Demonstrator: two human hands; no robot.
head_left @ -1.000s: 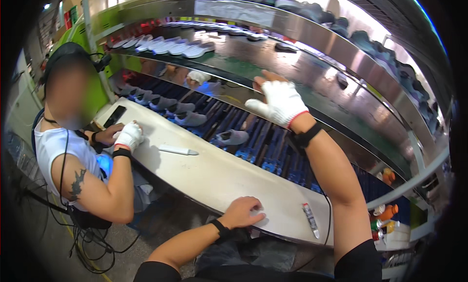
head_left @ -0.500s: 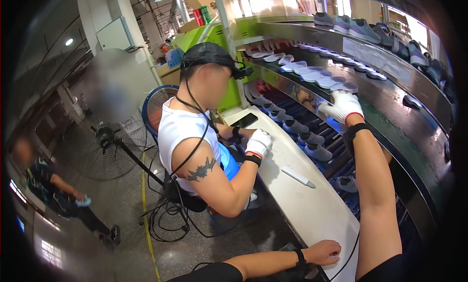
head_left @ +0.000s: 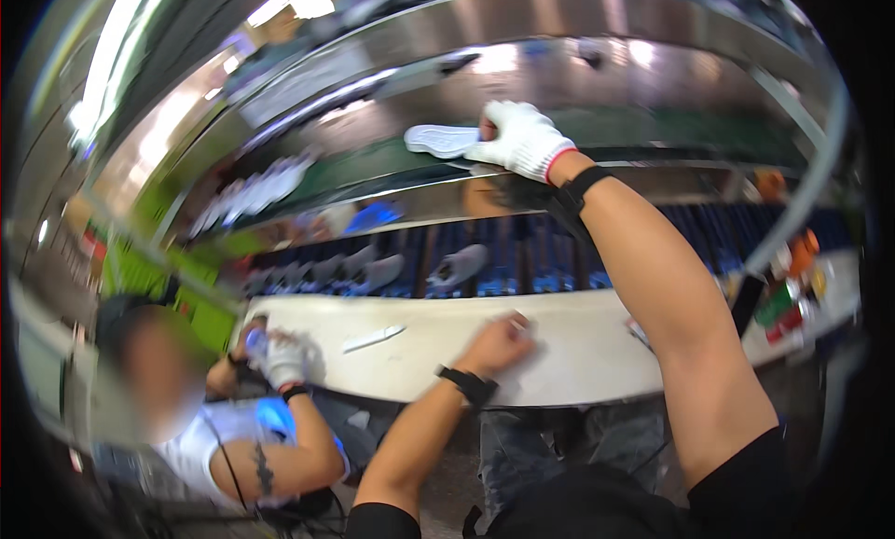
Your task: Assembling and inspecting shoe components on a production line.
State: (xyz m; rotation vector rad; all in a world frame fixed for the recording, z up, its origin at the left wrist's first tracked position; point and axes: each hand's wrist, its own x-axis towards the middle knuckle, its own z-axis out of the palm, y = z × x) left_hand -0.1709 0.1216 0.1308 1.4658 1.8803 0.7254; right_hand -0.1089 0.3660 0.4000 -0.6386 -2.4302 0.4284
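Observation:
My right hand (head_left: 520, 139), in a white knit glove with a black wrist strap, is raised to the upper conveyor belt (head_left: 653, 138) and grips a white shoe sole (head_left: 440, 140) at its heel end. My bare left hand (head_left: 499, 343), also with a black wrist strap, rests on the white worktable (head_left: 559, 362) with its fingers curled around a small pen-like thing I cannot make out. Grey shoes (head_left: 459, 265) ride on the dark blue lower belt just beyond the table.
A seated co-worker (head_left: 200, 418) at lower left holds something in a white-gloved hand (head_left: 280, 360) at the table's left end. A white tool (head_left: 373, 338) lies on the table. Bottles and cans (head_left: 788, 287) stand at the right. More white soles (head_left: 252, 194) lie on the upper belt's left.
The view swung from the co-worker and the aisle back to the conveyor. My right hand now holds a white sole on the upper belt; my left hand stays on the table.

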